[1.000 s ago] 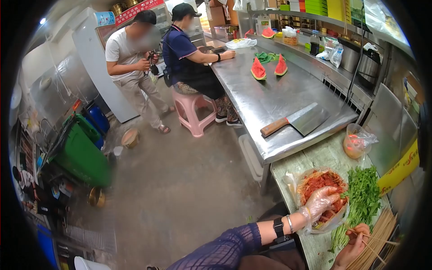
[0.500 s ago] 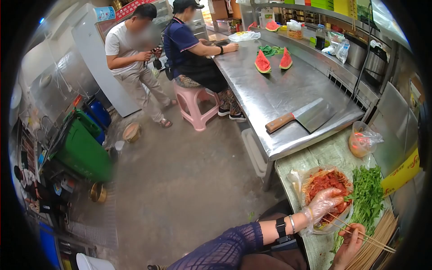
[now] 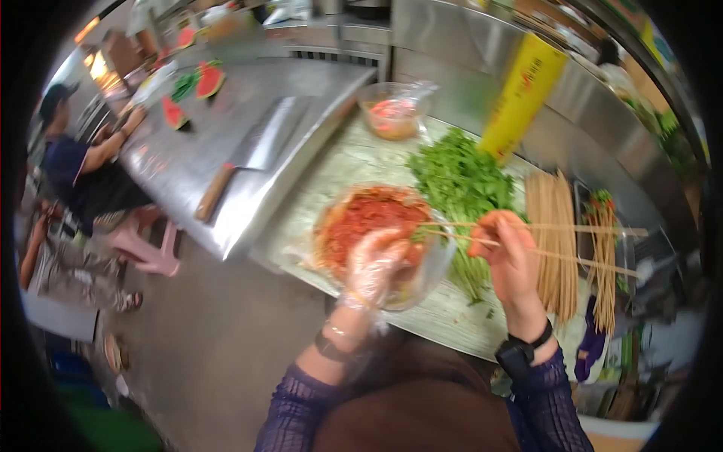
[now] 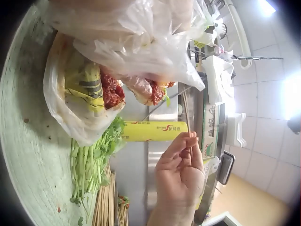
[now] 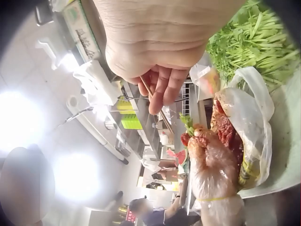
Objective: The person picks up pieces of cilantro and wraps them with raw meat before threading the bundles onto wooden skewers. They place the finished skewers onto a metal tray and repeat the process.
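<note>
At the near edge of the counter [image 3: 354, 162], the left hand [image 3: 375, 260], in a thin plastic glove, reaches into the bowl [image 3: 429, 275] of red meat [image 3: 361, 218], its fingers curled on a piece. The right wrist view shows what the head view blurs: that piece [image 5: 195, 139] is pinched at the gloved fingertips with a bit of green on it. Just right of the bowl, the right hand [image 3: 508, 260] pinches two skewers [image 3: 572, 228] that point left over the bowl's rim; the left wrist view shows the thumb and fingers closed on them. Behind both hands lie the herbs [image 3: 459, 181], and to their right a bundle of bare sticks [image 3: 553, 233]. Farther back stands a bagged tub [image 3: 392, 113] near the counter's far edge. Beyond, on the steel table [image 3: 226, 128], lie a cleaver [image 3: 260, 147] and melon wedges [image 3: 192, 94], seen only from the head.
</note>
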{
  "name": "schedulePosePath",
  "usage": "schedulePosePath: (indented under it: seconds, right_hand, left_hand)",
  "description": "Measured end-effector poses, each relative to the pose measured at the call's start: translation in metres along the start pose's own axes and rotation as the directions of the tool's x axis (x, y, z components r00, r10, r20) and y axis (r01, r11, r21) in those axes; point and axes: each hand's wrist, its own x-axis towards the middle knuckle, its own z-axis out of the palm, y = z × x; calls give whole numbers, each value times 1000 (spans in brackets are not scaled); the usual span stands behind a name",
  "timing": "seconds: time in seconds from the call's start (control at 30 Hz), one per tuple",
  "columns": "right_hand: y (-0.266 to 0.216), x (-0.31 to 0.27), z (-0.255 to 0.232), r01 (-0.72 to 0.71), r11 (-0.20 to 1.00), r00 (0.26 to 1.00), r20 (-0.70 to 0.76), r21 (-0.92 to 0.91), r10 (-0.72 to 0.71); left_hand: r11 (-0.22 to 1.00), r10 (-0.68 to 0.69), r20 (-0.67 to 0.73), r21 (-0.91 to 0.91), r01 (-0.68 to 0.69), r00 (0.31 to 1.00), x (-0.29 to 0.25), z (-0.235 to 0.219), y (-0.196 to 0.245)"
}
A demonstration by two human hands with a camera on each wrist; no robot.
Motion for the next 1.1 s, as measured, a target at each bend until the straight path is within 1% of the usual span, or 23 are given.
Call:
schedulePosePath:
  seconds: [0.1,0.17,0.23,0.3,0.37,0.43,0.5,0.57,0.67,0.73,0.8,0.83,0.9,0.93,1.0,1.03,1.1]
  right_hand:
    - [14,15,-7,-48,997,998,42,68,45]
    - [22,19,-11,-81,990,994,88,114,71]
    - [28,19,-15,-90,984,993,94,155,76]
    - [29,20,-19,-103,977,992,93,187,87]
    - [31,21,-21,-120,970,991,84,210,105]
    - [32,20,-22,-137,971,988,97,194,120]
    - [34,20,-22,-142,974,988,92,175,128]
    - [34,19,-23,-142,979,988,87,144,130]
    - [31,16,-22,-128,986,991,60,110,122]
    - [30,15,-20,-121,989,992,34,89,119]
    - [30,14,-18,-123,990,992,8,65,123]
    - [29,15,-17,-119,992,993,3,51,119]
    - [29,14,-15,-109,994,994,-7,22,110]
    - [29,14,-14,-96,995,995,-8,1,96]
    - [28,14,-13,-69,997,998,-11,-40,69]
    - [27,14,-12,-71,996,997,-18,-46,70]
    - [25,13,-9,-74,996,997,-31,-58,72]
  left_hand:
    - [990,-96,14,104,94,995,-1,4,17]
    - [979,-169,-15,113,170,985,-1,7,21]
    - [993,-4,23,120,1,1000,-3,3,9]
    - [986,70,67,147,-80,995,-4,3,4]
    - [981,44,108,182,-64,993,-2,4,8]
    - [982,5,133,186,-30,991,-1,1,8]
    - [986,-40,115,165,20,993,-1,2,8]
    - [988,-86,63,133,77,994,-3,5,15]
    - [992,-77,58,103,70,995,0,5,16]
    - [995,-34,72,101,27,997,-1,8,16]
    - [994,-42,96,104,31,995,-1,6,15]
    - [992,-71,114,109,58,991,0,3,14]
    - [997,-60,143,49,53,988,1,0,11]
    - [1000,-20,152,-17,23,988,1,-1,9]
    - [999,20,162,31,-25,987,3,-2,7]
    - [989,19,165,144,-44,986,3,-3,7]
    - [979,-22,152,204,-9,988,3,-2,9]
